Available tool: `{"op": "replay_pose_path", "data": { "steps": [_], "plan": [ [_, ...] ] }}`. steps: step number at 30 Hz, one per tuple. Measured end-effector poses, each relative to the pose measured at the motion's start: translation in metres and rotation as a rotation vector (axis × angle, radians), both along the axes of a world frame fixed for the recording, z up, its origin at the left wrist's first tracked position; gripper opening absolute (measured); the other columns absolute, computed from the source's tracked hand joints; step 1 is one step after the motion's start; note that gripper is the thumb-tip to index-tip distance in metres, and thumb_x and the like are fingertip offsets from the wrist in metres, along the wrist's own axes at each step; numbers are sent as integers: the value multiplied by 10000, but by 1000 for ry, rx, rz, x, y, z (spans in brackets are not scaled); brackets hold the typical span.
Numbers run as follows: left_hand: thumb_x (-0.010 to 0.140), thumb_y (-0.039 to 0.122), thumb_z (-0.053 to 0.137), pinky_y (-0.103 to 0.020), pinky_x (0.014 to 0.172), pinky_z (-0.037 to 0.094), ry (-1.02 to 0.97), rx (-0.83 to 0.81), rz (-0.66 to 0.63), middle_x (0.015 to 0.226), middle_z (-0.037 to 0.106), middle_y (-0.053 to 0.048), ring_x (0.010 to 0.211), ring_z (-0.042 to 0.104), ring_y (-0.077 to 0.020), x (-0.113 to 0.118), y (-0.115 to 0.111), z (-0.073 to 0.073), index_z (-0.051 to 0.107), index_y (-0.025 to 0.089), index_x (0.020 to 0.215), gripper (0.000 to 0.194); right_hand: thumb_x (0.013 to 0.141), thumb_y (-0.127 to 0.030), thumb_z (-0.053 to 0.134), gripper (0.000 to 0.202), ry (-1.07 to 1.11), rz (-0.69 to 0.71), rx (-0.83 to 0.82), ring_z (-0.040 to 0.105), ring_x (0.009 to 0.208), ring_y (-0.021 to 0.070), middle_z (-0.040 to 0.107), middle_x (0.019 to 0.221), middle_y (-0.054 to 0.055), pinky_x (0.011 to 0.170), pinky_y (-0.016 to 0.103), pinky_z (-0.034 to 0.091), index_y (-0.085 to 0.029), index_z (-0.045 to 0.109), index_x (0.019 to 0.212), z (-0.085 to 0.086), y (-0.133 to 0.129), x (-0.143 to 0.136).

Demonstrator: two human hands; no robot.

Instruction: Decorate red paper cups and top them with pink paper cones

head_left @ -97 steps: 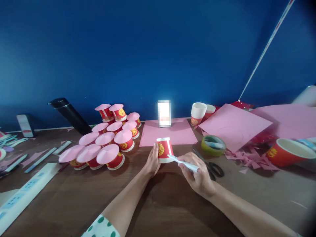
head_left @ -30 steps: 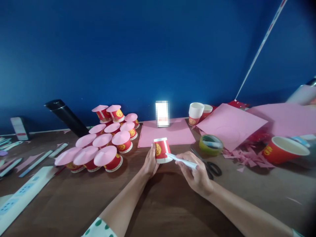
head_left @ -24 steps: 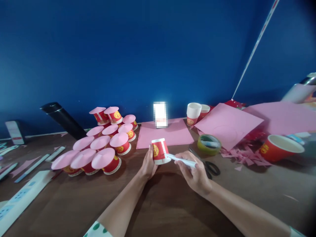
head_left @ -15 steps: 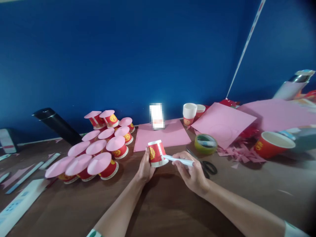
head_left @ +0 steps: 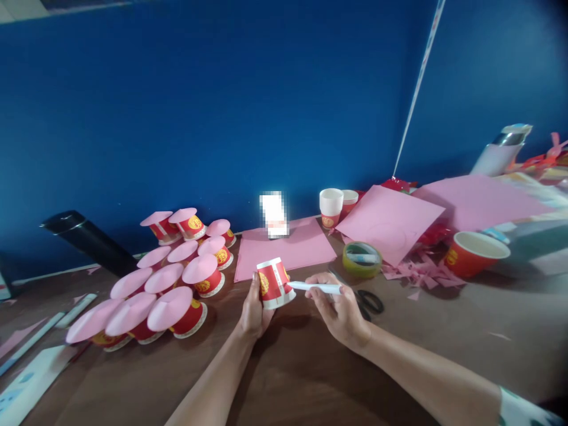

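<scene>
My left hand [head_left: 256,310] is closed around the side of a red paper cup [head_left: 274,284], which is upside down and a little tilted, with a yellow emblem and a white strip down its side. In my right hand [head_left: 341,310] is a white pen [head_left: 318,288], pinched between thumb and fingers. Its tip points left and meets or nearly meets the cup's side; actual contact is hard to make out. Left of my hands stand several upturned red cups topped with pink paper cones [head_left: 170,309].
Behind the cup lie pink paper sheets [head_left: 290,251] with a bright blurred-out object [head_left: 274,214]. To the right are a tape roll [head_left: 361,260], scissors [head_left: 369,302], paper scraps [head_left: 421,273], an orange-red cup [head_left: 474,254] and stacked cups [head_left: 331,207]. A black bottle [head_left: 91,242] leans at left.
The camera view has shifted, so everything appears slightly further left. The cup tilts a bit more, and the pen lies flatter with its tip by the cup's side. Both grips are the same.
</scene>
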State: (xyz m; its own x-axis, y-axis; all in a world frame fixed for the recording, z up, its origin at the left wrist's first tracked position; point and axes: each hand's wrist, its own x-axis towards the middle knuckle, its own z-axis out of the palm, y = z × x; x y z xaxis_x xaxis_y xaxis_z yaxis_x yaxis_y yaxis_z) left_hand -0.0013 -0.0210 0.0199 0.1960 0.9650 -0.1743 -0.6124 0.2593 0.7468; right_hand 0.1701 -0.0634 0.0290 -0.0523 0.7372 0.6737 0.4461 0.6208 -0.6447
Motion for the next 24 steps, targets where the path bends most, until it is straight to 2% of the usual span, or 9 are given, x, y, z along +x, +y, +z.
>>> {"op": "replay_pose_path", "data": {
  "steps": [16, 24],
  "plan": [
    [834, 478, 445, -419, 842, 467, -19, -18, -21, 895, 688, -132, 899, 629, -267, -2, -3, 3, 624, 83, 997, 464, 887, -204, 437, 116, 51, 32, -97, 569, 641, 119, 591, 741, 16, 628, 220, 453, -183, 533, 947, 1, -1, 2],
    [816, 503, 461, -422, 840, 465, -33, -18, -52, 890, 686, -137, 908, 624, -277, -3, -2, 1, 612, 76, 1020, 497, 897, -223, 406, 134, 12, 30, -120, 531, 586, 104, 563, 690, -4, 616, 215, 420, -183, 530, 867, 4, -1, 3]
  ]
}}
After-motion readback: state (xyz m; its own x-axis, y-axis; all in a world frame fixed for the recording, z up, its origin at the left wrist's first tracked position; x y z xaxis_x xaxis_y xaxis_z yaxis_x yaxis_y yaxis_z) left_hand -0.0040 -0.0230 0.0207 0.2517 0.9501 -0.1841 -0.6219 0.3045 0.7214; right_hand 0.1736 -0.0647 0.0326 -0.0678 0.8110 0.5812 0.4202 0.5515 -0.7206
